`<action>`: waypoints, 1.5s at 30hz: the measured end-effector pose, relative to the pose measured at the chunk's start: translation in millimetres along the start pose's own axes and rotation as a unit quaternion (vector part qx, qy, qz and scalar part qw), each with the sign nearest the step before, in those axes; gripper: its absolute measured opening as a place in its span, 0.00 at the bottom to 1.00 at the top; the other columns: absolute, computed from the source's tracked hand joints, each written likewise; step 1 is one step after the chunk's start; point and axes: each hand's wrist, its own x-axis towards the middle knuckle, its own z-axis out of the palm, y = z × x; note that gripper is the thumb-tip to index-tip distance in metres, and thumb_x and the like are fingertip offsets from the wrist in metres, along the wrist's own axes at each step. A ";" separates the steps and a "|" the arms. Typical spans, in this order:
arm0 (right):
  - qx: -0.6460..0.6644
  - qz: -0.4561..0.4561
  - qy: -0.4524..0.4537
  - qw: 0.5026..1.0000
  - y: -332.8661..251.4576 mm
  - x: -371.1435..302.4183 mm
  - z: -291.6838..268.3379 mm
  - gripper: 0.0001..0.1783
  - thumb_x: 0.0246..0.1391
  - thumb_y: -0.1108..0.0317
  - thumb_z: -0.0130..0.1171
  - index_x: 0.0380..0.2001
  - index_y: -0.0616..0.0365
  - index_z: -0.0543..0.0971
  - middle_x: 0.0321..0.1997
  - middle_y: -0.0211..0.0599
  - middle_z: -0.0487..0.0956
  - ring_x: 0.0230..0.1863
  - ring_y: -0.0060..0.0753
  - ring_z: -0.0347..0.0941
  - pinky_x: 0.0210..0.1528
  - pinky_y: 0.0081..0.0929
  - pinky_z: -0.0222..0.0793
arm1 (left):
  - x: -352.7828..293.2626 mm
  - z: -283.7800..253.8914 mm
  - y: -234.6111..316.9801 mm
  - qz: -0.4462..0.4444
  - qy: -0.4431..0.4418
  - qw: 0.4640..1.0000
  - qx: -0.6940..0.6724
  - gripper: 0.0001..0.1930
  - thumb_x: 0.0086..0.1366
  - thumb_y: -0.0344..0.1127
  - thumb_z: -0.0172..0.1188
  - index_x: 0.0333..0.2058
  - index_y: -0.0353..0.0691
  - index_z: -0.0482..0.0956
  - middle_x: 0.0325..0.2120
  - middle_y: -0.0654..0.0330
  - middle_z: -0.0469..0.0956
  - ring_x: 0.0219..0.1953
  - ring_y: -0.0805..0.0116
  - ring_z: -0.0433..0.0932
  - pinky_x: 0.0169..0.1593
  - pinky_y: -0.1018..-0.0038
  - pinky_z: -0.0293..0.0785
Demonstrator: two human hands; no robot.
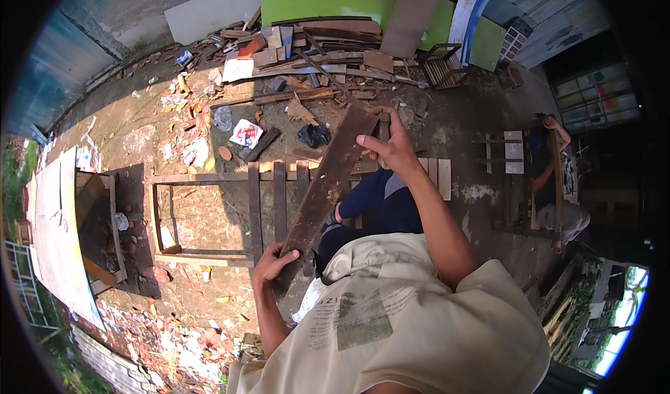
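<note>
A long dark brown wooden plank (326,184) slants across the front of my body, its far end up to the right. My left hand (274,263) grips its near lower end, thumb on the upper face. Close to the far end, my right hand (392,146) is closed round the edge with its thumb pressed on the face. A small dark piece shows by the right fingers; I cannot tell what it is. Below the plank lies a wooden frame (209,258) with several dark slats (280,202) across it, partly hidden by the plank and my legs.
Stacked boards and scrap wood (328,69) lie along the far wall, near a green panel (328,0) and a wooden crate (442,69). A pale-topped table (59,233) stands left. At right, another person (555,177) handles a wooden piece. Leaves and litter (188,348) cover the ground.
</note>
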 end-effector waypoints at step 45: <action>0.053 0.140 -0.230 0.962 85.7 303.6 -251.2 0.31 0.54 0.74 0.66 0.57 0.54 0.62 0.48 0.38 0.75 0.36 0.28 0.76 0.27 0.26 0.75 | 190.7 357.5 208.2 -0.225 0.509 0.794 0.244 0.41 0.49 0.77 0.69 0.37 0.38 0.88 0.30 0.46 0.86 0.36 0.44 0.86 0.44 0.57 0.80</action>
